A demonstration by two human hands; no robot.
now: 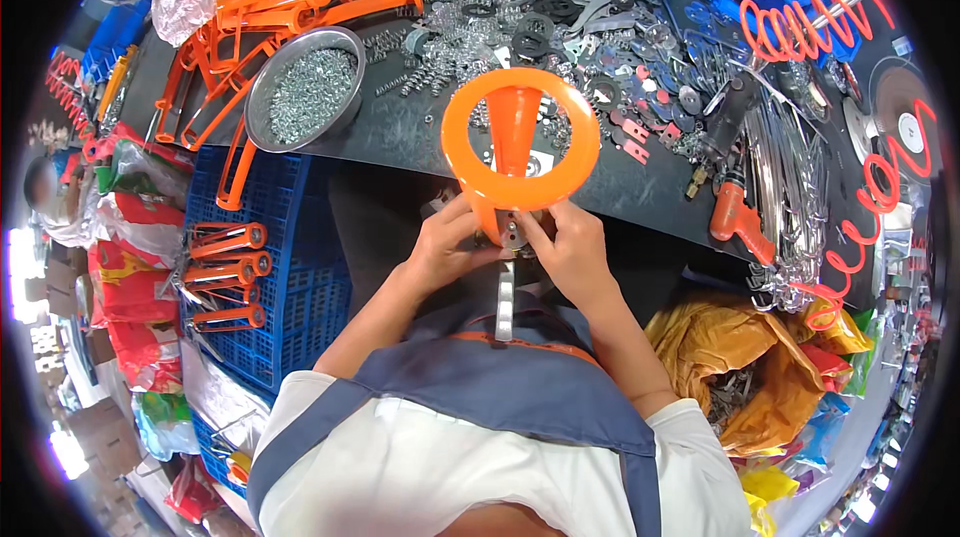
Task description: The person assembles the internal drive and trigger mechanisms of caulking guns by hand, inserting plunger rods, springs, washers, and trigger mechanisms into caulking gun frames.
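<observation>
An orange caulking gun [515, 132] stands on end in front of me, its wide ring uppermost. My left hand [445, 242] is closed around its lower end from the left. On the other side my right hand [578, 249] pinches the same end, thumb near a small metal plate. A silver trigger [506, 302] extends from there toward my apron. The ring and the hands cover part of that lower end, so I cannot see what small part, if any, is between the fingertips.
Springs [440, 62] and metal levers [590, 7] are heaped on the dark workbench [400, 147]. A steel bowl of rivets [310, 87] stands left, beside orange frames [300, 7]. An orange-handled power tool [740, 217] and metal rods [800, 157] lie right. A blue crate [270, 277] holds orange frames.
</observation>
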